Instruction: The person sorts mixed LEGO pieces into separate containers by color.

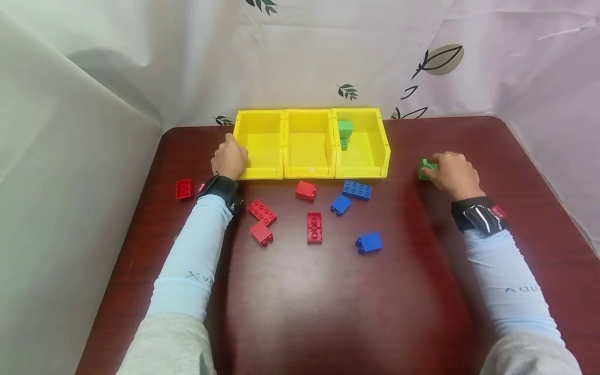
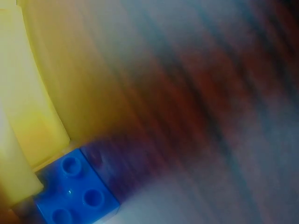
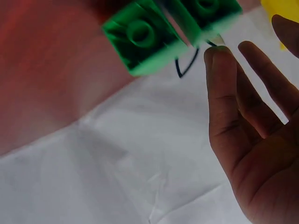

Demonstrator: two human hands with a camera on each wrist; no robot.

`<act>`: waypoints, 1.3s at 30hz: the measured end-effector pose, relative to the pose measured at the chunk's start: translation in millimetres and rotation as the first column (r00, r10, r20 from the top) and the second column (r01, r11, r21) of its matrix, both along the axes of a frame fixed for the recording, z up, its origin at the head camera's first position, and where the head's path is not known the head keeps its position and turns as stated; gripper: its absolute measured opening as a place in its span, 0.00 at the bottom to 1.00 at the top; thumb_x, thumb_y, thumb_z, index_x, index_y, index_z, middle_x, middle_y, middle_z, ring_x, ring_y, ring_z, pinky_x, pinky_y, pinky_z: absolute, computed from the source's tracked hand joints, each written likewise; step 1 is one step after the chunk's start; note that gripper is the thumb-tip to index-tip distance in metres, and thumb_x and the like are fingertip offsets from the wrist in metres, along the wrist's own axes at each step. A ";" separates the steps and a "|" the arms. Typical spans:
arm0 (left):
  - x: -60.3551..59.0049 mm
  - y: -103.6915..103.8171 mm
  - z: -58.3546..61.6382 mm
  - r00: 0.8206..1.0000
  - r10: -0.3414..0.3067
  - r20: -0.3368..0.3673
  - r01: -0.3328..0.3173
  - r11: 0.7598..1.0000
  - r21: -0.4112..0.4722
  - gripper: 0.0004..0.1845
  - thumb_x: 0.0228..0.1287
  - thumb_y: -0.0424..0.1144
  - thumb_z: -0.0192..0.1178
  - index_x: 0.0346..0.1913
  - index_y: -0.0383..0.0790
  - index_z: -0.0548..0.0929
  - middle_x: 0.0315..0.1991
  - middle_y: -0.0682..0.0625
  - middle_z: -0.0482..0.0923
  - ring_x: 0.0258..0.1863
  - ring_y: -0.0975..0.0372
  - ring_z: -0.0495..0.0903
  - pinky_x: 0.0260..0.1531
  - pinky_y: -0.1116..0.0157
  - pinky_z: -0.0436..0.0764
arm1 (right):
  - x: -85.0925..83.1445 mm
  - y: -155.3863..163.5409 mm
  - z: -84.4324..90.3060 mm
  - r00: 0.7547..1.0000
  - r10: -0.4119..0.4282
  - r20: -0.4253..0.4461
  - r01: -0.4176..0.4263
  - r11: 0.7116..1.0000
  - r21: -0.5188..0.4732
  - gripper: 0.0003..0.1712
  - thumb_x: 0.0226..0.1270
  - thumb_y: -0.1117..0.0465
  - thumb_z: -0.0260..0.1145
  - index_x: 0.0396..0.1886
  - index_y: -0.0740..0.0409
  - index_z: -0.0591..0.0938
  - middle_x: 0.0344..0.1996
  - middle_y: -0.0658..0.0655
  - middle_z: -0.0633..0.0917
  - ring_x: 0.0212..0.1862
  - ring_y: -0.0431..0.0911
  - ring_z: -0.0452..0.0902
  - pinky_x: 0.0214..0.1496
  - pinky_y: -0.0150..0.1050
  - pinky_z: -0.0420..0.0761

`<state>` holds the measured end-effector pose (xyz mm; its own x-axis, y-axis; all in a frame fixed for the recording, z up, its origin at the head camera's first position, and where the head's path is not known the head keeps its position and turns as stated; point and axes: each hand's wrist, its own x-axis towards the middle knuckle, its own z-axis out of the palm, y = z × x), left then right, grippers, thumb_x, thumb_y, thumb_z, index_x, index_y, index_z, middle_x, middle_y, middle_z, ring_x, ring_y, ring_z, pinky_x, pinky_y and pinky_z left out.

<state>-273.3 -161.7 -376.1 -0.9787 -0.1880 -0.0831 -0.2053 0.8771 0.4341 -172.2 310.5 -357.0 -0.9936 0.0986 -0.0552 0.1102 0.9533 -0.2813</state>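
Beside the left end of the yellow bins (image 1: pixel 307 172) is my left hand (image 1: pixel 229 158), seen from the back with its fingertips hidden. In the left wrist view a blue brick (image 2: pixel 93 198) lies against a yellow bin wall (image 2: pixel 32 102); no fingers show there, and I cannot tell whether the hand holds it. My right hand (image 1: pixel 453 174) reaches to green bricks (image 1: pixel 425 171) on the table's right side. From the right wrist, their hollow undersides (image 3: pixel 140 32) face the camera, and the spread fingers (image 3: pixel 222 93) come right up to one corner.
Green bricks (image 1: pixel 345 128) sit in the right-hand bin. Red bricks (image 1: pixel 314 227) are scattered across the middle of the table, with one red brick (image 1: pixel 184 189) at far left. Blue bricks (image 1: pixel 357 190) lie in front of the bins. A white curtain (image 1: pixel 197 62) hangs behind.
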 end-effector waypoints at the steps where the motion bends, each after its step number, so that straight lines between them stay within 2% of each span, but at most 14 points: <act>1: 0.0 -0.8 -0.5 1.000 0.005 0.001 -0.005 1.000 -0.003 0.24 0.74 0.45 0.46 0.67 0.38 0.60 0.52 0.39 0.74 0.45 0.46 0.76 0.57 0.50 0.78 | 0.9 -0.5 -3.8 1.000 -0.002 -0.017 0.002 1.000 -0.004 0.24 0.65 0.54 0.64 0.54 0.66 0.80 0.47 0.73 0.79 0.44 0.68 0.73 0.35 0.65 0.75; 6: 0.4 -3.9 -2.3 1.000 0.016 0.005 -0.016 1.000 0.010 0.24 0.74 0.46 0.46 0.67 0.38 0.60 0.52 0.39 0.73 0.45 0.47 0.77 0.58 0.50 0.77 | 1.7 -2.9 -17.4 0.992 -0.025 -0.121 0.026 1.000 0.007 0.17 0.63 0.57 0.65 0.45 0.65 0.83 0.45 0.69 0.79 0.43 0.70 0.74 0.35 0.66 0.74; 10: -1.2 -3.7 -0.3 1.000 0.015 -0.001 -0.015 1.000 0.017 0.25 0.74 0.46 0.46 0.67 0.38 0.60 0.52 0.39 0.73 0.45 0.47 0.76 0.58 0.50 0.77 | 1.3 -5.4 -22.0 0.981 -0.099 -0.168 0.097 0.995 -0.016 0.17 0.65 0.58 0.63 0.47 0.67 0.82 0.52 0.69 0.77 0.47 0.72 0.73 0.39 0.68 0.74; 13: -2.6 -1.9 -0.1 1.000 0.013 -0.005 -0.013 1.000 0.015 0.25 0.74 0.45 0.45 0.67 0.39 0.60 0.51 0.39 0.73 0.45 0.47 0.76 0.57 0.51 0.77 | 0.4 -7.3 -22.2 0.972 -0.167 -0.163 0.164 0.986 -0.035 0.18 0.67 0.57 0.61 0.49 0.67 0.81 0.55 0.69 0.75 0.47 0.74 0.72 0.40 0.68 0.74; 18: -1.7 2.8 -2.0 1.000 0.000 -0.011 0.000 1.000 0.016 0.24 0.74 0.45 0.45 0.66 0.38 0.61 0.50 0.39 0.73 0.44 0.47 0.77 0.55 0.50 0.78 | -0.5 -6.8 -19.6 0.963 -0.225 -0.148 0.222 0.974 -0.037 0.18 0.68 0.57 0.60 0.48 0.68 0.81 0.49 0.69 0.74 0.42 0.78 0.73 0.39 0.68 0.74; 25: 0.0 2.3 -0.1 0.999 0.016 -0.040 -0.016 1.000 -0.002 0.24 0.74 0.46 0.45 0.66 0.37 0.62 0.50 0.38 0.74 0.44 0.46 0.77 0.56 0.50 0.78 | -4.9 -10.1 -19.1 0.963 -0.224 -0.153 0.219 0.974 -0.051 0.18 0.69 0.57 0.60 0.47 0.69 0.81 0.45 0.69 0.74 0.41 0.78 0.73 0.39 0.67 0.74; 33: 0.1 1.0 -2.0 1.000 0.006 -0.025 -0.006 1.000 -0.011 0.24 0.74 0.46 0.44 0.66 0.37 0.61 0.51 0.38 0.74 0.44 0.47 0.77 0.57 0.50 0.78 | -5.6 -10.1 -27.1 0.960 -0.219 -0.172 0.210 0.975 -0.070 0.18 0.68 0.58 0.60 0.46 0.70 0.81 0.43 0.69 0.75 0.40 0.76 0.73 0.38 0.66 0.74; 39: -2.7 3.4 -2.8 1.000 0.016 -0.010 -0.016 1.000 -0.013 0.24 0.74 0.47 0.45 0.67 0.39 0.61 0.52 0.39 0.73 0.44 0.47 0.77 0.56 0.51 0.78 | -7.4 -4.9 -34.1 0.963 -0.227 -0.145 0.215 0.972 -0.094 0.19 0.67 0.57 0.61 0.46 0.70 0.81 0.44 0.69 0.75 0.41 0.75 0.72 0.38 0.65 0.73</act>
<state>-276.0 -158.3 -378.9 -0.9763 -0.2044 -0.0712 -0.2151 0.8794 0.4248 -179.6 305.6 -391.1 -0.9447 0.3178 0.0807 0.2651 0.8851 -0.3824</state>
